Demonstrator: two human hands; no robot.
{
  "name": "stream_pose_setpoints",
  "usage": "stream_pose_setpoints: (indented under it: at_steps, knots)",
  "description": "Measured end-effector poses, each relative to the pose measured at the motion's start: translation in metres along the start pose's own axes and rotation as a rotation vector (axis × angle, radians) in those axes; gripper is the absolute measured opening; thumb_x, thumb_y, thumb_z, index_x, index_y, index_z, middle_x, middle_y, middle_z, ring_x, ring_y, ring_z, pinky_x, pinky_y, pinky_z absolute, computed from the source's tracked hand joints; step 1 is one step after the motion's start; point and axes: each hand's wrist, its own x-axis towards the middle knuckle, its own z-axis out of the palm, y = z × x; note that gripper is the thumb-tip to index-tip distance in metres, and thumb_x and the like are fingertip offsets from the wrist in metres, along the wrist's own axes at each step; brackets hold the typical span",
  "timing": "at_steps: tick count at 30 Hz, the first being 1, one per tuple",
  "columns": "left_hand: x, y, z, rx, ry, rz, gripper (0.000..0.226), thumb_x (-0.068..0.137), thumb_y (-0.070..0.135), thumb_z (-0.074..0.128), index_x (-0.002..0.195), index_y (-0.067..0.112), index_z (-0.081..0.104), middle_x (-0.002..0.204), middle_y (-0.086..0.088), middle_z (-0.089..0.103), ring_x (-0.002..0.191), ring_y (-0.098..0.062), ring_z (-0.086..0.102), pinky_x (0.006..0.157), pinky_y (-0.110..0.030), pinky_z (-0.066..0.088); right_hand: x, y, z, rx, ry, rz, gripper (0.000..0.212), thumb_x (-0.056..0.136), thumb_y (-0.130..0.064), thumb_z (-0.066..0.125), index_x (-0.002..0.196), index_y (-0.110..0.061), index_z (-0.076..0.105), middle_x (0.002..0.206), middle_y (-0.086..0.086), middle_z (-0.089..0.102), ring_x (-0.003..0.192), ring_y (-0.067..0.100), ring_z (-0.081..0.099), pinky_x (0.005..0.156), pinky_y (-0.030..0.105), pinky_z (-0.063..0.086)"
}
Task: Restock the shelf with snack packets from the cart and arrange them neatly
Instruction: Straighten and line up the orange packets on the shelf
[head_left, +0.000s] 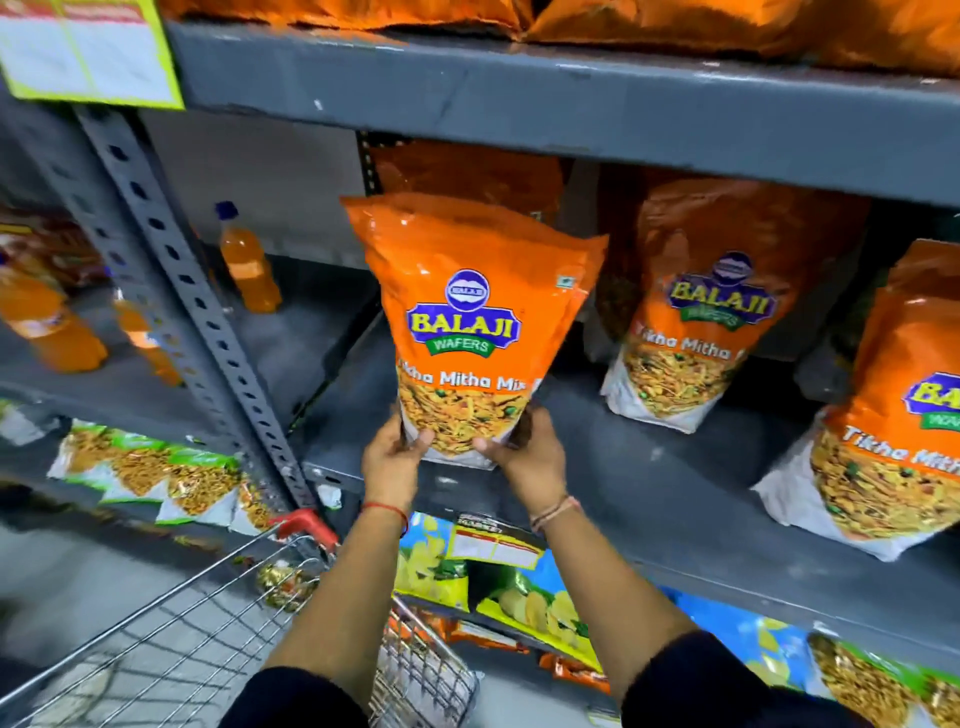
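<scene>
A large orange snack packet (470, 312) stands upright at the left end of the grey middle shelf (675, 493). My left hand (392, 460) grips its bottom left corner and my right hand (527, 457) grips its bottom right corner. Another orange packet (467, 174) stands behind it, partly hidden. Two matching packets stand further right, one (701, 306) in the middle and one (893, 415) at the frame's edge. The wire cart (171, 629) with a red handle sits at the lower left, below my left arm.
An upper shelf (519, 88) carries more orange packets. A perforated grey upright (182, 280) divides the bays; orange drink bottles (249, 260) stand to its left. Green packets (156, 473) and yellow-blue chip packets (498, 571) fill lower shelves.
</scene>
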Motion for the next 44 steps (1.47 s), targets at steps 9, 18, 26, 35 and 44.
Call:
stream_pose_setpoints:
  at_steps: [9, 18, 26, 35, 44]
  knots:
    - [0.017, 0.0, -0.041, 0.006, 0.009, -0.025, 0.048, 0.086, -0.008, 0.047, 0.133, 0.001, 0.04, 0.133, -0.018, 0.049, 0.106, -0.007, 0.055, 0.093, -0.015, 0.045, -0.004, -0.005, 0.049, -0.036, 0.005, -0.019, 0.058, 0.063, -0.012, 0.081, 0.112, -0.007, 0.049, 0.112, 0.011, 0.065, 0.103, 0.021, 0.06, 0.077, 0.019, 0.047]
    - [-0.07, 0.008, 0.055, 0.203, 0.178, 0.298, 0.05, 0.077, 0.045, 0.054, 0.107, 0.005, 0.062, 0.107, -0.006, 0.06, 0.106, -0.014, 0.053, 0.097, -0.016, 0.037, -0.008, 0.023, -0.093, -0.111, 0.637, -0.168, 0.09, 0.062, -0.056, 0.07, 0.127, -0.002, 0.039, 0.127, 0.015, 0.041, 0.125, 0.036, 0.042, 0.102, 0.06, 0.037]
    - [0.027, -0.002, 0.209, 0.049, -0.464, -0.167, 0.064, 0.087, 0.011, 0.056, 0.143, 0.015, 0.023, 0.152, -0.008, 0.029, 0.139, -0.024, 0.028, 0.115, -0.041, 0.028, 0.064, 0.005, -0.196, -0.131, 0.374, 0.122, 0.085, 0.077, -0.011, 0.07, 0.143, -0.007, 0.016, 0.15, 0.011, 0.028, 0.139, 0.027, 0.027, 0.115, 0.037, 0.024]
    - [0.04, -0.014, 0.214, 0.069, -0.415, -0.188, 0.057, 0.077, 0.019, 0.063, 0.13, 0.017, 0.042, 0.133, -0.013, 0.054, 0.121, -0.028, 0.05, 0.106, -0.043, 0.04, 0.064, 0.011, -0.179, -0.085, 0.253, 0.111, 0.09, 0.06, -0.03, 0.071, 0.137, -0.012, 0.029, 0.141, 0.012, 0.044, 0.129, 0.026, 0.043, 0.11, 0.046, 0.035]
    - [0.047, -0.019, 0.184, 0.043, -0.408, -0.169, 0.059, 0.083, 0.014, 0.059, 0.136, 0.021, 0.034, 0.132, -0.006, 0.051, 0.123, -0.024, 0.047, 0.109, -0.043, 0.036, 0.059, 0.012, -0.147, 0.002, 0.232, 0.113, 0.079, 0.075, -0.005, 0.07, 0.138, -0.01, 0.023, 0.135, 0.012, 0.047, 0.122, 0.024, 0.046, 0.104, 0.04, 0.04]
